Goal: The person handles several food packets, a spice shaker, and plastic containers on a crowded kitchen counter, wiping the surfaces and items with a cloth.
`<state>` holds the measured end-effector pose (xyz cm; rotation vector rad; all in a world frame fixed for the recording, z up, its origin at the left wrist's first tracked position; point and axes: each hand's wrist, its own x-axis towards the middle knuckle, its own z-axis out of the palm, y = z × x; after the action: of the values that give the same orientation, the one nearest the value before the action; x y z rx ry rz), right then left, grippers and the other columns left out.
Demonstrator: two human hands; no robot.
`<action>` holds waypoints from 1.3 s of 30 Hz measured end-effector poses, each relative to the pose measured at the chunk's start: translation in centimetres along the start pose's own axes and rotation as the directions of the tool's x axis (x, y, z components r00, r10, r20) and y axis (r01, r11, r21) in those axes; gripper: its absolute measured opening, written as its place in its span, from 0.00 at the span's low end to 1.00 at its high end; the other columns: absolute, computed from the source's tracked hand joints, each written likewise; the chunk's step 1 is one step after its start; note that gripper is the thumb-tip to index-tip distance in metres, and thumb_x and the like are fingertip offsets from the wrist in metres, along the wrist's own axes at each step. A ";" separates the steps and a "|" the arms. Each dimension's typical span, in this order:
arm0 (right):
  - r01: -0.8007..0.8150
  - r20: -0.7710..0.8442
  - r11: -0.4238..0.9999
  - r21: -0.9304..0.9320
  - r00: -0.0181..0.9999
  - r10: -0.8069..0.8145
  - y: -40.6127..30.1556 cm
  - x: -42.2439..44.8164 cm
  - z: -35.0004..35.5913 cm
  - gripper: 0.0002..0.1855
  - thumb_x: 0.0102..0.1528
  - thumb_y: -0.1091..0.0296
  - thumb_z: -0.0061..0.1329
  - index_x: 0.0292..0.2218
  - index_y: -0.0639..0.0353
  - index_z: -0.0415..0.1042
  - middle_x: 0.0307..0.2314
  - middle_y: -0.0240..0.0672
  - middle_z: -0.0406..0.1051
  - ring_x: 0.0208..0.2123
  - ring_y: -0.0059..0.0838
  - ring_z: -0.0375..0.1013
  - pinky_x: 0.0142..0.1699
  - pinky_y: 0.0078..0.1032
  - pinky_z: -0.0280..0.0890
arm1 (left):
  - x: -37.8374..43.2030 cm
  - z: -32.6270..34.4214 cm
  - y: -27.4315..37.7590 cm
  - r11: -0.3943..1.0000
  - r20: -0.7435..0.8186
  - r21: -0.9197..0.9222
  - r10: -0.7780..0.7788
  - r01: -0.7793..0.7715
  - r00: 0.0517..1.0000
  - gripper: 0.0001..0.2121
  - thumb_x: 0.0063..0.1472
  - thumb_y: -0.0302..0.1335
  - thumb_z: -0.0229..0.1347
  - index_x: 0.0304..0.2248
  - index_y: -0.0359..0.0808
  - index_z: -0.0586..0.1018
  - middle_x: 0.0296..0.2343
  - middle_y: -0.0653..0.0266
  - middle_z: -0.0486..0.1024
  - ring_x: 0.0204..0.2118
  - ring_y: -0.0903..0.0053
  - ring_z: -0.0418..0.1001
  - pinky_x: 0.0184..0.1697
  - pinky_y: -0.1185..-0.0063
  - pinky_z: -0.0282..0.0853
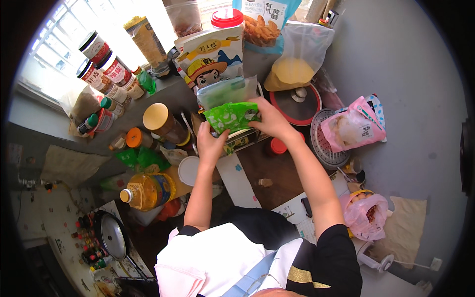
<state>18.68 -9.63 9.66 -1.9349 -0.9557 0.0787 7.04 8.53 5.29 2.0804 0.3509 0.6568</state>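
Note:
Both my hands hold a green printed plastic packet (232, 116) over a rack of packages. My left hand (210, 143) grips its left end between thumb and fingers. At its right end, my right hand (272, 118) pinches the edge, with the thumb below. Just behind the packet stands a translucent bag with pale green contents (226, 91). A large white bag with a cartoon face (209, 65) rises behind that one. The rack (252, 139) shows partly beneath my hands; its inside is mostly hidden.
Left of the hands are a jar with a tan lid (156, 116), an orange-lidded jar (137, 137) and a bottle of cooking oil (148, 191). To the right lie a red-rimmed glass lid (297, 104), a perforated metal steamer plate (326, 144) and a pink food pouch (354, 126).

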 end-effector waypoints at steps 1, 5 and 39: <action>-0.047 0.042 0.998 -0.053 0.998 0.049 0.4 0.0 -0.3 0.23 0.40 0.71 0.59 0.39 0.58 0.66 0.31 0.39 0.68 0.38 0.44 0.69 0.40 0.35 0.66 | -0.1 0.0 -0.1 0.999 0.017 -0.030 -0.030 0.030 0.999 0.14 0.44 0.23 0.62 0.31 0.30 0.71 0.25 0.61 0.66 0.26 0.70 0.66 0.30 0.76 0.64; -0.118 0.061 0.949 -0.291 0.988 0.141 0.6 0.1 0.1 0.24 0.39 0.73 0.59 0.40 0.58 0.67 0.32 0.43 0.70 0.37 0.45 0.71 0.39 0.34 0.66 | -0.3 0.1 -0.3 0.946 0.097 -0.252 -0.184 0.203 0.978 0.15 0.45 0.24 0.62 0.33 0.30 0.72 0.26 0.63 0.69 0.25 0.76 0.67 0.30 0.78 0.65; -0.397 -0.241 0.916 0.059 0.885 0.398 1.2 -20.5 -4.1 0.23 0.49 0.65 0.54 0.45 0.64 0.68 0.43 0.47 0.68 0.46 0.43 0.67 0.52 0.31 0.62 | -7.8 4.3 4.2 0.973 -0.184 0.215 0.121 -0.080 0.975 0.31 0.56 0.33 0.56 0.55 0.29 0.57 0.52 0.45 0.54 0.55 0.53 0.50 0.57 0.62 0.46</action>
<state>6.85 -26.14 4.48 -2.0509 -0.3818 0.0737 3.17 -0.44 4.29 2.2478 0.4428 0.9253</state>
